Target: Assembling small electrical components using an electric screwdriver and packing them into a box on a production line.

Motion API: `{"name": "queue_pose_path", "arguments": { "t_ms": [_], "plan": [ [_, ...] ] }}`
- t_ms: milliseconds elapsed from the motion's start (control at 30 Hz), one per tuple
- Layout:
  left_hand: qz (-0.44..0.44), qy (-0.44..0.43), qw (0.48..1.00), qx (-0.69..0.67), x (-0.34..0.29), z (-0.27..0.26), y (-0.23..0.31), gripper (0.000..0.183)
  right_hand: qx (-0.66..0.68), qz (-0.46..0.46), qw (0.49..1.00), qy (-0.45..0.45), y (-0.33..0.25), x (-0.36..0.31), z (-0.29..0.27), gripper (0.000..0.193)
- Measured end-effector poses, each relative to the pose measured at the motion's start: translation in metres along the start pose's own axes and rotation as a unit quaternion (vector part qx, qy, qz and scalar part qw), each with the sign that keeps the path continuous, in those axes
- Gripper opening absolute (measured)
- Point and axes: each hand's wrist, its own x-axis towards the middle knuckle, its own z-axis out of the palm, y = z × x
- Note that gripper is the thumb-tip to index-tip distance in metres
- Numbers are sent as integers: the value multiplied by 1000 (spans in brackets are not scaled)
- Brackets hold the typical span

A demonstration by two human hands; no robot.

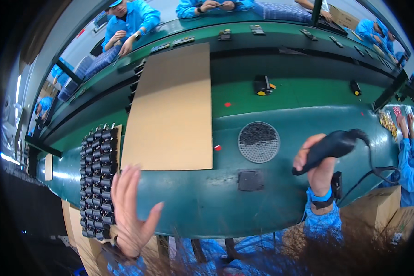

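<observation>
My left hand [132, 209] is open, fingers spread, over the bench by the near left corner of a flat cardboard sheet [170, 115]. Beside it on the left, rows of small black motor-like parts [96, 179] stand packed together on another cardboard piece. In my right hand [321, 171] is a black corded tool that looks like an electric screwdriver [333, 146], its tip pointing left. Between my hands lie a round grey dimpled tray [259, 152], partly filled with small dark pieces like screws, and a flat dark square plate [250, 180].
On the green conveyor sit a black-and-yellow device [263, 86] and another small one [355, 88]. The tool's cord [377, 170] trails right. Co-workers in blue sit across the line; another person's hands [405, 126] are at far right near gold-coloured parts [388, 124].
</observation>
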Motion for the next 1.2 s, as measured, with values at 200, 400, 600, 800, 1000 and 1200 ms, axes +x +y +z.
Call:
{"name": "queue_pose_path", "arguments": {
  "t_ms": [200,400,600,800,1000,1200],
  "plan": [
    [191,23,972,-132,184,106,59,60,43,8,999,10,6,3,-4,74],
    [347,-24,936,48,305,203,55,77,109,10,993,-54,19,8,2,34],
    [375,-106,921,-14,332,220,49,55,84,18,996,-35,25,0,2,30],
    [242,-45,968,-41,302,170,43,49,85,10,996,-17,28,7,-1,35],
    [237,-2,954,-185,173,95,70,56,68,-2,998,17,20,9,-7,61],
    [245,-97,948,-179,79,116,73,61,50,14,998,42,19,7,10,73]
  ]
}}
